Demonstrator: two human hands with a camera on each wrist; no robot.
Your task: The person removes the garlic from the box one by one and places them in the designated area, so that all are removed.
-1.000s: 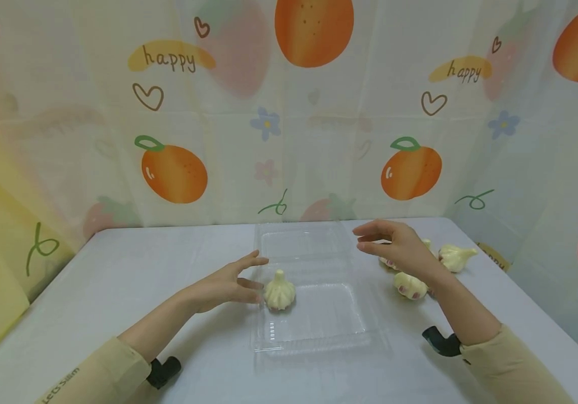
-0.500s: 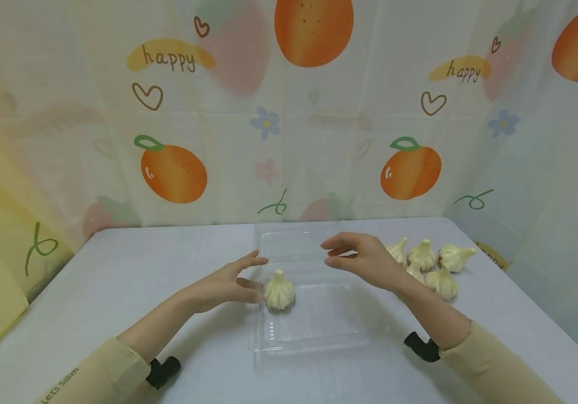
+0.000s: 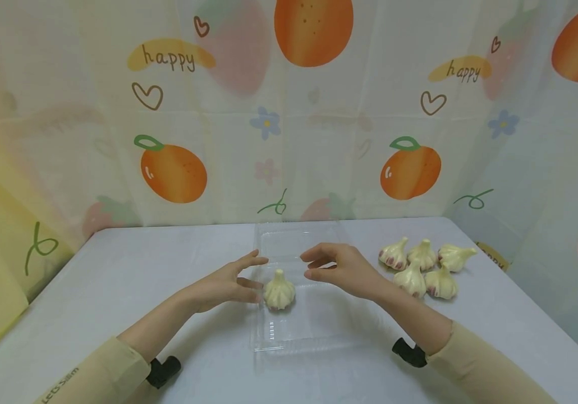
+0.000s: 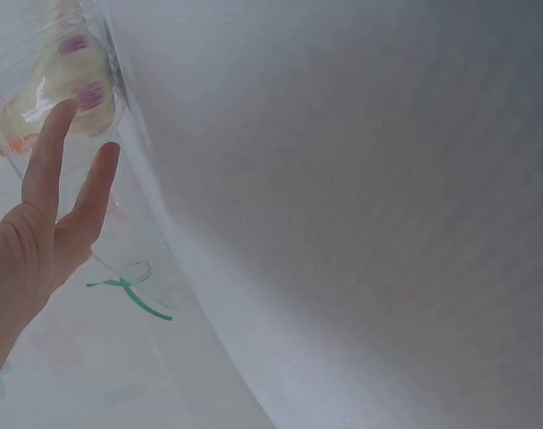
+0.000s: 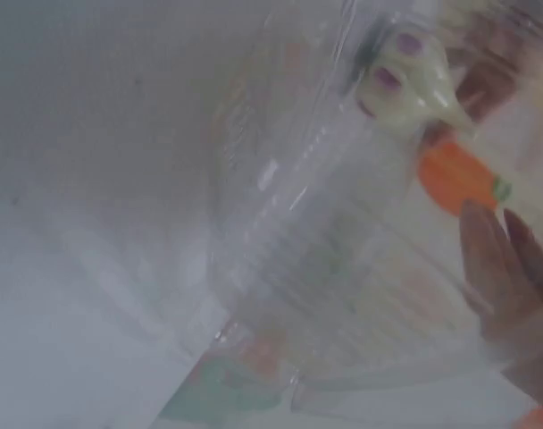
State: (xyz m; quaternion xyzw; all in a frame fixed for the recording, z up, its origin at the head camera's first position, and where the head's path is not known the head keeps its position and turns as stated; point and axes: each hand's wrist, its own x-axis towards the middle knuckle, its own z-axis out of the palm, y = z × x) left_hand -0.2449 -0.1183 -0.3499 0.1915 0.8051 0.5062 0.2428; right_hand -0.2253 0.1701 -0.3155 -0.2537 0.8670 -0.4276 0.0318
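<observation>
A clear plastic clamshell box (image 3: 319, 322) lies opened out on the white table, its lid (image 3: 296, 241) toward the back wall. One garlic bulb (image 3: 279, 290) stands upright inside the box at the left. Beside it, my left hand (image 3: 222, 286) reaches to the box's left edge with fingers spread, fingertips right at the rim. In the left wrist view, the bulb (image 4: 71, 76) shows purple patches through the plastic. Over the box, right of the bulb, my right hand (image 3: 344, 269) hovers with fingers loosely bent and nothing between them. The right wrist view is blurred.
Several more garlic bulbs (image 3: 422, 257) are grouped on the table to the right, near my right forearm. A printed curtain (image 3: 289, 140) hangs behind the table's back edge and along both sides. A dark device (image 3: 410, 352) is strapped at each wrist.
My right hand has moved left and slightly toward me, from beside the garlic group to over the box. The grouped bulbs are now uncovered. My left hand has stayed in place.
</observation>
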